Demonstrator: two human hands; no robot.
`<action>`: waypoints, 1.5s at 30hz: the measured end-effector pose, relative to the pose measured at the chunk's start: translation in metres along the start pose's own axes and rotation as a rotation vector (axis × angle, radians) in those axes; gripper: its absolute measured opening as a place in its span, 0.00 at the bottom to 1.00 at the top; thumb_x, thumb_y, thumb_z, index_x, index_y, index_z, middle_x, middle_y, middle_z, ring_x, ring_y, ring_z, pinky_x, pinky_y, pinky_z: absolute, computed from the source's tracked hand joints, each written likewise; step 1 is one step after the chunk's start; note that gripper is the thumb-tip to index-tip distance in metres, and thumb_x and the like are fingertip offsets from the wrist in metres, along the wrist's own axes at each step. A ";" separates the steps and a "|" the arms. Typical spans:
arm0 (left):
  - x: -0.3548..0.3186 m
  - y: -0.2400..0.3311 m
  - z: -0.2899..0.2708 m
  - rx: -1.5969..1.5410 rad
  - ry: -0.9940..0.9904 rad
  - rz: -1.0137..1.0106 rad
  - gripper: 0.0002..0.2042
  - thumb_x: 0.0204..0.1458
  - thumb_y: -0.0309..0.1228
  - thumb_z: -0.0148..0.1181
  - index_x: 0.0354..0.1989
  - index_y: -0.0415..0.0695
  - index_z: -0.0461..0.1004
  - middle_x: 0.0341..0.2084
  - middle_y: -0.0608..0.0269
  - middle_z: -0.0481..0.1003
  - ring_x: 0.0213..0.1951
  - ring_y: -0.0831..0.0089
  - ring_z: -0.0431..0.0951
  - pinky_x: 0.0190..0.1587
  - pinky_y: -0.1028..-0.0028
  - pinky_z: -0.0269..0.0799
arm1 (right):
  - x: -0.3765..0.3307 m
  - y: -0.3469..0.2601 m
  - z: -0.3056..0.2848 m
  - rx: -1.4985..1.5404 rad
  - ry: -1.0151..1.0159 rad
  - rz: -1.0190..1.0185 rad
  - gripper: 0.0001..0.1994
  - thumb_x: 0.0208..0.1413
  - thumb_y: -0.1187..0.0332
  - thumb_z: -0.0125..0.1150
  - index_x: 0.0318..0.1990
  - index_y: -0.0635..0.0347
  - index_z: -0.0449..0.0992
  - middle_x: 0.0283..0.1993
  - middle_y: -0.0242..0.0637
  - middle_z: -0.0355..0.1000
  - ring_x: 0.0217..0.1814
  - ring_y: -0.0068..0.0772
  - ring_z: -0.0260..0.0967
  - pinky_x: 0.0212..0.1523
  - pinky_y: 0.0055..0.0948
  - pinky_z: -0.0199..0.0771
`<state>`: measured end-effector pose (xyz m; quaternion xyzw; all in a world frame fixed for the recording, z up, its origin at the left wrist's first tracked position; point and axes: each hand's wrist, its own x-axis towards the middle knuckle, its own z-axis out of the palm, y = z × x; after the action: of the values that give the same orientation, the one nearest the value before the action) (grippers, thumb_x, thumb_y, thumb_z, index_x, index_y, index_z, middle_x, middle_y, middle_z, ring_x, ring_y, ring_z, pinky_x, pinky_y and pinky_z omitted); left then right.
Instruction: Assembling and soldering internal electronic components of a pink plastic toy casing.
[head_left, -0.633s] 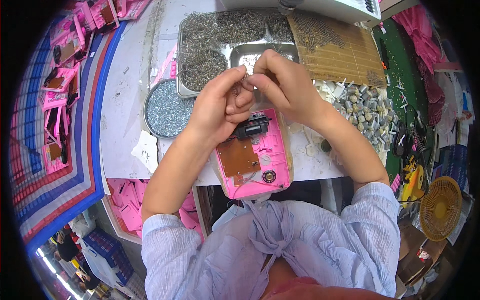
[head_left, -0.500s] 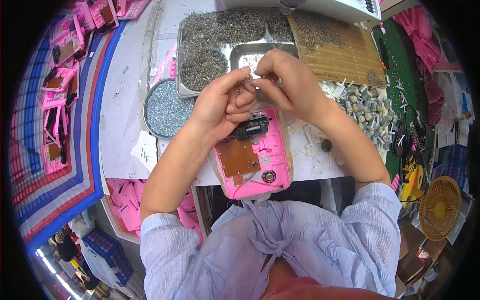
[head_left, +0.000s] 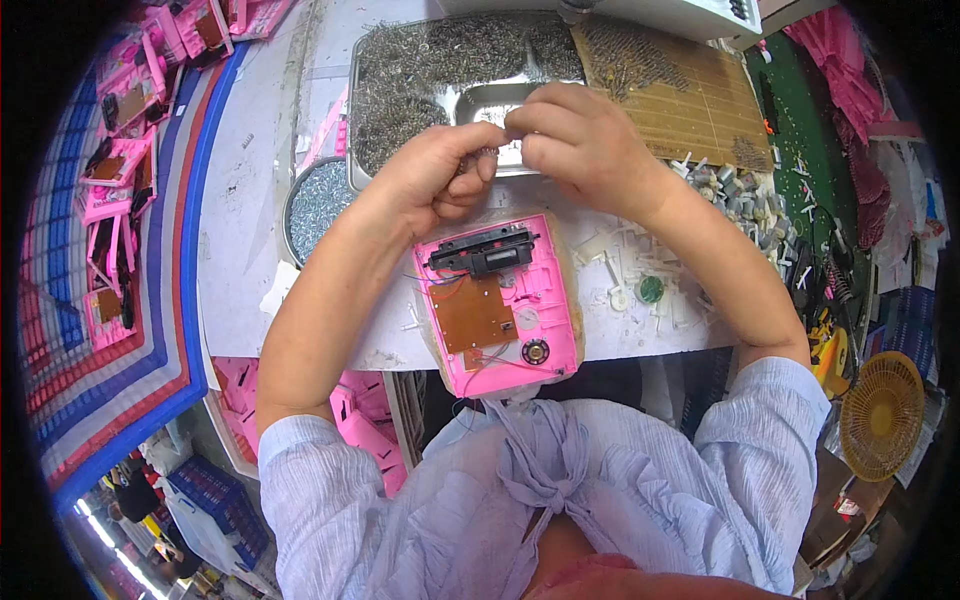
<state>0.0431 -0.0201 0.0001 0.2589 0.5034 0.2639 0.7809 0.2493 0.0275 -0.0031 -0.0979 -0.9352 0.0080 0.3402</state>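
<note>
Over the near edge of a metal tray (head_left: 478, 103), my two hands meet at the fingertips. My left hand (head_left: 440, 175) is closed, and small coiled metal springs show between its thumb and curled fingers. The fingers of my right hand (head_left: 585, 145) are pinched together against the left thumb; what they hold is hidden. Below them on the table lies an open pink plastic casing (head_left: 556, 295). It carries a black mechanism (head_left: 495, 256) at its far end, a brown circuit board (head_left: 470, 315), thin wires and a round black part (head_left: 536, 352). Heaps of springs (head_left: 400, 125) fill the tray's other compartments.
A round tin of small screws (head_left: 318, 205) stands left, partly behind my forearm. Brown cardboard (head_left: 690, 90) with rows of small metal pieces lies far right. White and grey plastic parts (head_left: 740, 205) are piled on the right. Pink casings (head_left: 120, 170) line the left side.
Both hands have shifted slightly up, away from the casing, uncovering its black mechanism. My left wrist has turned, and my right fingers have curled in more.
</note>
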 end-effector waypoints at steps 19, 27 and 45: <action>0.001 0.000 0.008 0.033 0.114 0.322 0.17 0.60 0.43 0.56 0.21 0.47 0.69 0.10 0.73 0.63 0.13 0.84 0.56 0.15 0.78 0.48 | 0.002 -0.013 0.025 0.887 0.099 1.024 0.19 0.63 0.53 0.56 0.31 0.62 0.72 0.22 0.35 0.73 0.22 0.28 0.72 0.24 0.26 0.69; 0.010 0.007 -0.003 1.209 0.406 0.521 0.21 0.60 0.47 0.56 0.38 0.38 0.78 0.14 0.74 0.63 0.17 0.83 0.58 0.20 0.77 0.53 | -0.005 -0.002 -0.001 0.132 -0.100 0.676 0.14 0.54 0.62 0.66 0.41 0.61 0.73 0.26 0.36 0.70 0.24 0.29 0.68 0.27 0.30 0.68; 0.008 -0.007 0.009 1.293 0.419 1.098 0.11 0.55 0.25 0.56 0.46 0.41 0.77 0.38 0.57 0.78 0.38 0.61 0.79 0.44 0.65 0.74 | -0.020 0.008 -0.066 -0.093 -0.093 0.498 0.07 0.52 0.69 0.64 0.34 0.62 0.77 0.35 0.37 0.75 0.43 0.40 0.70 0.45 0.35 0.69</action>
<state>0.0557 -0.0212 -0.0070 0.8033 0.4918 0.3078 0.1344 0.3074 0.0279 0.0345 -0.3400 -0.8963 0.0531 0.2797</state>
